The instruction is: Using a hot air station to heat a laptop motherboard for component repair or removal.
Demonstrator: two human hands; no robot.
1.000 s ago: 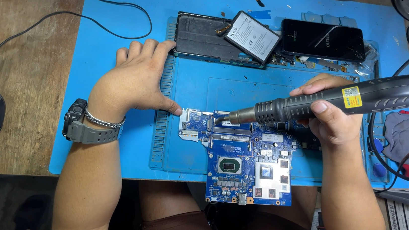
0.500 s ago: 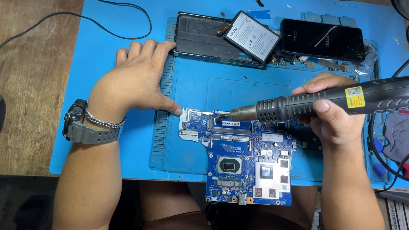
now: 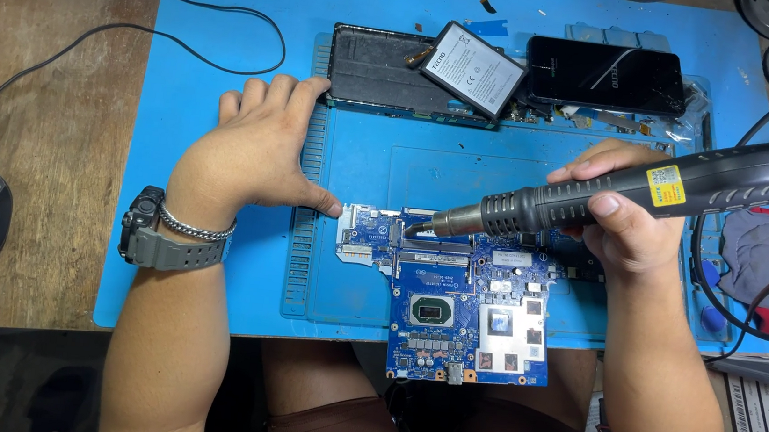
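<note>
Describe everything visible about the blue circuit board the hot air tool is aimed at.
The blue circuit board lies flat, face up, on the blue work mat, its lower edge overhanging the table. It carries a dark square chip, a silvery chip, long slots and small parts. The left hand rests palm down, thumb tip at the board's upper left corner. The right hand holds the grey hot air tool, nozzle over the upper slots.

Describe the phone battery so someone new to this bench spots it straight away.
Start at the blue work mat and go to its far edge, where a dark opened phone body and a glossy black phone lie side by side. The battery lies tilted across the gap between them. It alone is a small grey slab with a light label face.
</note>
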